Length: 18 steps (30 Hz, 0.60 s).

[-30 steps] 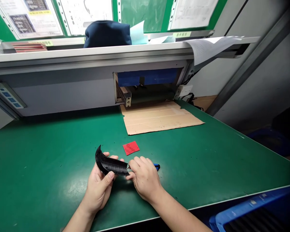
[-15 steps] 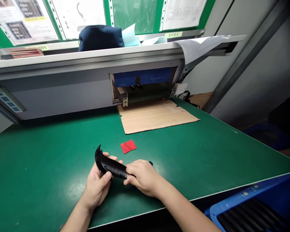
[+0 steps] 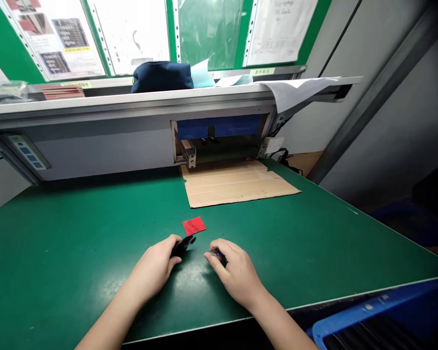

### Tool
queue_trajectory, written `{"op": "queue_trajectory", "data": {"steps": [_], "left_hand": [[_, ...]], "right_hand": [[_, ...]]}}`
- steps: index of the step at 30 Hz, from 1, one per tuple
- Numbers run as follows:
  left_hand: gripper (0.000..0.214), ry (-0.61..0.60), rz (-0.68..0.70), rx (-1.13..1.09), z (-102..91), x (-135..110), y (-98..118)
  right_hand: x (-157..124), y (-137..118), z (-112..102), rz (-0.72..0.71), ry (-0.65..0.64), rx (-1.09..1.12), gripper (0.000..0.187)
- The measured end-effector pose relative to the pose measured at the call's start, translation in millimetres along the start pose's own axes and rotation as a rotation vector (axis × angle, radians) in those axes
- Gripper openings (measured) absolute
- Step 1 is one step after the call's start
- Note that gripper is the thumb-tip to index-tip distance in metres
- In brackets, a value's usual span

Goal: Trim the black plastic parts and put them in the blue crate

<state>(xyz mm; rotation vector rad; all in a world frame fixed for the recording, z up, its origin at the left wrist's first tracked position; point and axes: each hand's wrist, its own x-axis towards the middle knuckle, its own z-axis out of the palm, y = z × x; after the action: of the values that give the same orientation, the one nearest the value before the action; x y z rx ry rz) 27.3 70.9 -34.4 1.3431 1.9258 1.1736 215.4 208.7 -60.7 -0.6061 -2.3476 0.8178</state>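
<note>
Above the tabletop (image 3: 76, 272), toward its near edge, the left hand (image 3: 155, 267) grips a black part (image 3: 182, 246) by one end, seemingly to leave its tip free; the right hand (image 3: 235, 272) curls around a blue tool (image 3: 218, 253), apart from it. A red card (image 3: 194, 225) lies just beyond.

Your left hand (image 3: 155, 266) hides much of a black part (image 3: 182, 246), your right hand (image 3: 238, 274) much of a blue tool (image 3: 219, 253); the frame's edge crops a bin (image 3: 345, 318)

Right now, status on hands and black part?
Left hand holding black part. Right hand holding blue item, apart from it. Red card just beyond black part.
</note>
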Motion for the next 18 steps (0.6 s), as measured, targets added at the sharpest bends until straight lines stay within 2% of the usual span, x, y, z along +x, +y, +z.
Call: {"op": "queue_trajectory", "data": {"steps": [2, 6, 12, 18], "left_hand": [[0.016, 0.090, -0.013, -0.081, 6.0, 1.0, -1.8], [0.030, 0.279, -0.016, -0.377, 25.3, -14.5, 3.6], [0.036, 0.212, 0.055, -1.069, 47.8, -52.1, 25.2], [0.044, 0.208, 0.105, -1.076, 48.2, -69.9, 33.4]], "right_hand": [[-3.4, -2.3, 1.1, -0.012, 0.022, -0.042, 0.018], [-12.7, -17.3, 2.3, -0.073, 0.006, -0.054, 0.029], [-23.7, -46.6, 3.2, -0.213, -0.022, 0.034, 0.064], [-26.3, -61.9, -8.8, -0.271, -0.003, -0.056, 0.074]]}}
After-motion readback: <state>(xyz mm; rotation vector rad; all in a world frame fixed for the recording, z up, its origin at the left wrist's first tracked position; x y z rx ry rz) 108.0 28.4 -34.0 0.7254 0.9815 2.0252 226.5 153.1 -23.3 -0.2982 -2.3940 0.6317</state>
